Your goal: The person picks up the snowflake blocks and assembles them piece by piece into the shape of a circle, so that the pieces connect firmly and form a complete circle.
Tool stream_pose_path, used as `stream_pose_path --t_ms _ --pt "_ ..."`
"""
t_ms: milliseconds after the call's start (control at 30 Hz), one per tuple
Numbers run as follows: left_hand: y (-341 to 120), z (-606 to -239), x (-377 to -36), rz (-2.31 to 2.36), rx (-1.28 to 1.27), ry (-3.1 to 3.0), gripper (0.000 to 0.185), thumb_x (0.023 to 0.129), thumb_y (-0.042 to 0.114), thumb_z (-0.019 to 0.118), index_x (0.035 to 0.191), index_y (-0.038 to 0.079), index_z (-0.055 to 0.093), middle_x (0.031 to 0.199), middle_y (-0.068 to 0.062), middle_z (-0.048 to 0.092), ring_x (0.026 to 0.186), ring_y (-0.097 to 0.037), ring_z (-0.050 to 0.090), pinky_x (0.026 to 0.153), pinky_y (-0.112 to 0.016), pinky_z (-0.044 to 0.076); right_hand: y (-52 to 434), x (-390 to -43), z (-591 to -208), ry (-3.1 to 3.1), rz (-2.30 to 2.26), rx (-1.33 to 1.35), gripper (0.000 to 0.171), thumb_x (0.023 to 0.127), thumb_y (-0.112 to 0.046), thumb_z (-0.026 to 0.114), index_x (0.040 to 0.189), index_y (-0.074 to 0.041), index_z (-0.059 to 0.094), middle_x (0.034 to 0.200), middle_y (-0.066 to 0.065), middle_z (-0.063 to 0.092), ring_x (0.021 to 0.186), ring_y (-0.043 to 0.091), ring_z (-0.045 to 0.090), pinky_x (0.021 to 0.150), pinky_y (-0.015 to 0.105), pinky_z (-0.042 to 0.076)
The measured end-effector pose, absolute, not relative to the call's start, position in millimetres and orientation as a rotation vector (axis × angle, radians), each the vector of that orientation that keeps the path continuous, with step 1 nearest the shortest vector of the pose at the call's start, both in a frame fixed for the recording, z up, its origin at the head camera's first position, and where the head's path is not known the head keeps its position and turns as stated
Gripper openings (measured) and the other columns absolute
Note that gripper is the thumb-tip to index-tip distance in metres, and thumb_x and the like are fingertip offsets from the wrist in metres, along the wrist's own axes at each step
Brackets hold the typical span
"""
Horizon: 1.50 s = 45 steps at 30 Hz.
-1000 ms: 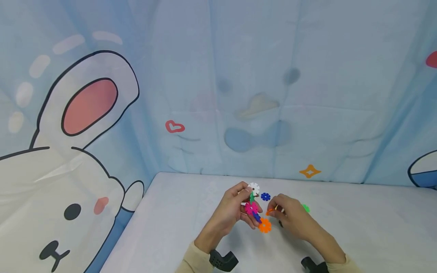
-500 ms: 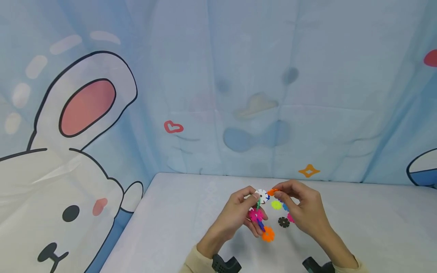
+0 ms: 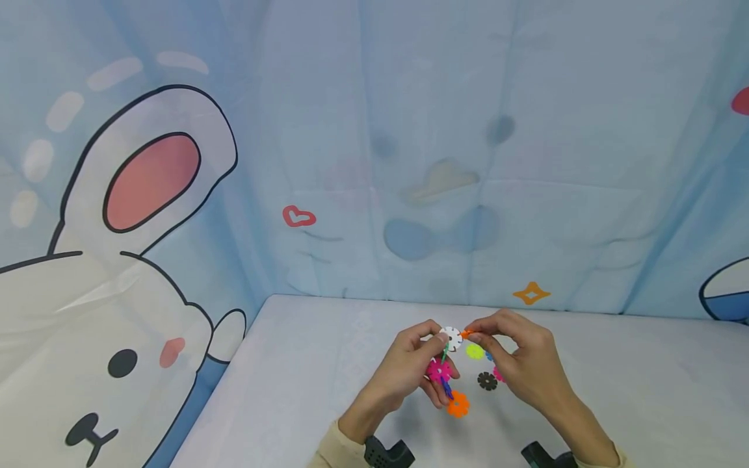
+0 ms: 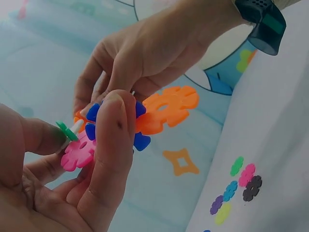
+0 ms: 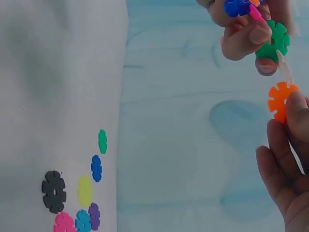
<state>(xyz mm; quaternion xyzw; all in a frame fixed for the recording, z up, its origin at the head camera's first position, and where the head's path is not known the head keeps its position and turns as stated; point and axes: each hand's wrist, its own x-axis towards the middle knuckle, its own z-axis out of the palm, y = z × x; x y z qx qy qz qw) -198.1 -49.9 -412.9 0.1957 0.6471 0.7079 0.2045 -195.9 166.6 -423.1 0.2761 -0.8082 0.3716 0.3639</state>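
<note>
My left hand (image 3: 432, 368) grips a chain of snowflake discs held above the table: white disc (image 3: 451, 337) on top, then green, pink disc (image 3: 437, 370), blue, and orange disc (image 3: 458, 405) at the bottom. In the left wrist view its fingers (image 4: 113, 145) curl round the blue disc (image 4: 140, 140) and pink disc (image 4: 77, 152). My right hand (image 3: 475, 336) pinches a small orange disc (image 3: 466, 334) right against the white disc's edge. The right wrist view shows that orange disc (image 5: 281, 101) just below the white piece (image 5: 285, 67) and green disc (image 5: 273, 42).
Loose discs lie on the pale table (image 3: 328, 364) under my right hand: yellow-green (image 3: 474, 351), black (image 3: 487, 381), pink (image 3: 498, 374), and others seen as black (image 5: 53, 192), yellow (image 5: 85, 191), blue (image 5: 96, 168), green (image 5: 102, 141). A cartoon-print curtain (image 3: 374, 162) hangs behind.
My right hand rose from beside the chain's lower end to its white top disc, carrying the small orange disc. The left hand kept holding the chain, almost still.
</note>
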Motion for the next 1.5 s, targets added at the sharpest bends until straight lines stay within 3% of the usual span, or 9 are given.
stream_pose_path --t_ms 367,500,567,600,700,800,967,1333,1500 --pt "-51 -411 -196 1.96 0.535 1.869 0.03 0.112 0.026 0.052 0.112 -0.003 0.056 0.078 -0.01 0.074 0.045 -0.014 0.068 0.044 -0.029 0.058 165 -194 -421 -2.057 0.936 0.755 0.036 0.072 0.017 0.086 0.097 -0.008 0.082 0.092 -0.002 0.073 0.08 0.009 0.07 0.072 0.009 0.054" --pt "-51 -411 -196 1.942 0.55 1.867 0.027 0.112 0.026 0.054 0.109 -0.001 0.057 0.078 -0.016 0.074 0.045 -0.014 0.068 0.044 -0.03 0.059 166 -195 -423 -2.02 0.931 0.78 0.006 0.097 -0.015 0.078 0.097 -0.008 0.08 0.091 -0.002 0.074 0.079 0.007 0.069 0.069 0.01 0.054" --pt "-50 -411 -195 1.932 0.56 1.859 0.028 0.112 0.026 0.053 0.109 -0.002 0.057 0.081 -0.023 0.073 0.045 -0.014 0.068 0.044 -0.032 0.059 166 -194 -424 -2.009 0.939 0.781 0.029 0.106 -0.033 0.067 0.096 -0.01 0.079 0.089 -0.002 0.073 0.079 0.007 0.069 0.07 0.01 0.054" --pt "-50 -411 -195 1.925 0.564 1.853 0.029 0.112 0.027 0.053 0.108 -0.001 0.056 0.083 -0.028 0.073 0.046 -0.013 0.069 0.045 -0.033 0.06 167 -194 -425 -2.012 0.946 0.775 0.029 0.106 -0.033 0.066 0.095 -0.011 0.079 0.088 -0.003 0.073 0.078 0.006 0.068 0.071 0.009 0.054" --pt "-49 -411 -194 1.912 0.561 1.833 0.031 0.113 0.027 0.052 0.109 -0.003 0.055 0.087 -0.033 0.072 0.047 -0.013 0.07 0.046 -0.033 0.06 166 -192 -426 -2.032 0.946 0.74 0.006 0.097 -0.011 0.078 0.091 -0.012 0.079 0.084 -0.007 0.069 0.075 0.004 0.066 0.069 0.008 0.052" --pt "-49 -412 -195 1.913 0.543 1.795 0.031 0.113 0.027 0.051 0.108 -0.003 0.053 0.085 -0.029 0.073 0.049 -0.014 0.071 0.047 -0.033 0.061 164 -192 -427 -2.034 0.952 0.713 0.032 0.074 0.016 0.085 0.089 -0.012 0.079 0.082 -0.008 0.068 0.073 0.003 0.063 0.065 0.009 0.049" --pt "-50 -415 -197 1.93 0.506 1.738 0.025 0.113 0.026 0.051 0.105 0.003 0.055 0.078 -0.007 0.074 0.05 -0.016 0.072 0.048 -0.033 0.062 160 -192 -428 -2.024 0.993 0.704 0.035 0.072 0.019 0.085 0.087 -0.012 0.079 0.081 -0.009 0.067 0.073 0.001 0.062 0.063 0.009 0.049" --pt "-50 -420 -199 1.918 0.488 1.666 0.024 0.114 0.028 0.048 0.103 0.008 0.055 0.079 -0.005 0.074 0.051 -0.017 0.072 0.047 -0.031 0.061 157 -193 -433 -2.045 1.036 0.73 0.037 0.072 0.02 0.085 0.085 -0.013 0.08 0.081 -0.01 0.068 0.073 0.002 0.066 0.064 0.009 0.051" --pt "-52 -418 -204 1.923 0.423 1.653 0.025 0.113 0.028 0.046 0.103 0.008 0.056 0.081 -0.007 0.072 0.053 -0.019 0.073 0.049 -0.031 0.062 161 -198 -432 -2.082 1.0 0.759 0.038 0.075 0.011 0.089 0.104 -0.012 0.08 0.097 -0.006 0.074 0.079 0.004 0.068 0.075 0.008 0.055"
